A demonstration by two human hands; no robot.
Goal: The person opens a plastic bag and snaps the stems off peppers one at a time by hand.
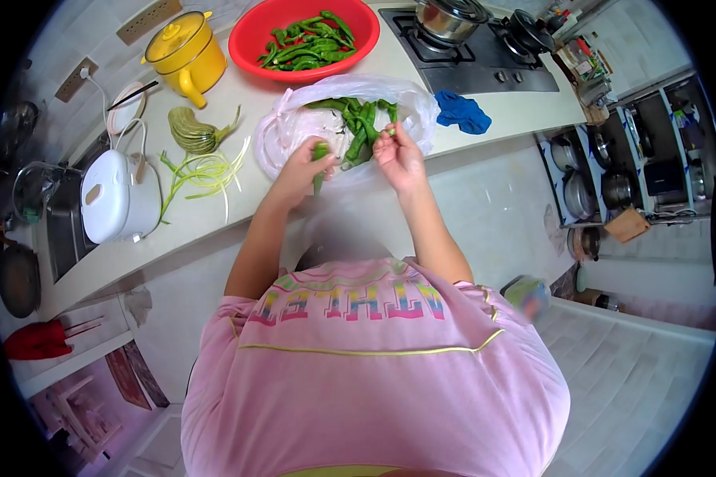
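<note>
Green peppers [361, 131] lie in an open, whitish plastic bag [412, 102] on the counter. At the bag's near left edge, my left hand [304, 168] is closed around a single green pepper [319, 180], which points downward. My right hand [398, 157] is at the bag's near right side, its thumb and fingertips pinched together with a small pale green piece [391, 132] between them, perhaps a pepper stem. Behind the bag, a red basin [367, 56] holds several more green peppers [314, 46].
Left of the bag are a striped squash [192, 131], pale green stalks [207, 175], a yellow pot [192, 60] and a white appliance [119, 195]. A blue cloth [461, 112] lies to the right, near a gas stove [485, 70] carrying a steel pot [447, 24].
</note>
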